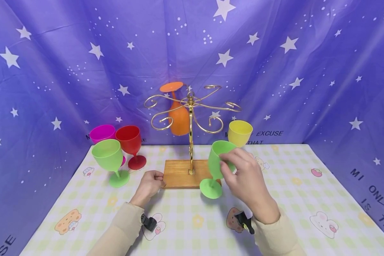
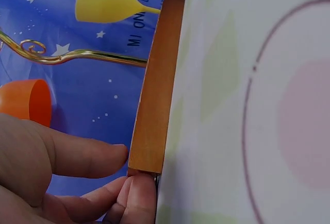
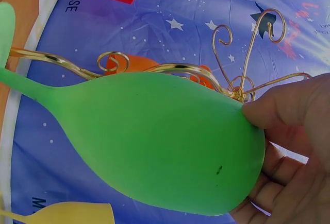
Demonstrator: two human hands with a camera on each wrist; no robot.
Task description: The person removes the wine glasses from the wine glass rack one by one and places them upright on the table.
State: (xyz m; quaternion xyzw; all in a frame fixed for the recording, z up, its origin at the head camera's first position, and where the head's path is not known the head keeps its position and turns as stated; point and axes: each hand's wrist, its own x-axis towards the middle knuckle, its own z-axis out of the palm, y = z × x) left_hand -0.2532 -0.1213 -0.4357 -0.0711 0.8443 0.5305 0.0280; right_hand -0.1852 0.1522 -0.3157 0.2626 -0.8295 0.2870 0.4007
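A gold metal stemware rack [image 1: 191,135] with curled arms rises from a wooden base [image 1: 179,176]. My left hand [image 1: 150,185] grips the base's front left corner, thumb against one face and fingers at its end, as the left wrist view shows. In my right hand [image 1: 248,177] is a light green goblet [image 1: 215,161], pinched at the bowl near its rim. It stays upright with a slight tilt, its foot in front of the base's right end. An orange goblet [image 1: 179,119] hangs upside down from a rear left arm of the rack.
Left of the rack stand a magenta goblet [image 1: 102,133], a red goblet [image 1: 129,140] and another light green goblet [image 1: 108,156], close together. A yellow goblet [image 1: 240,132] is behind my right hand. A starry blue curtain [image 1: 166,46] surrounds the checked tablecloth [image 1: 294,199].
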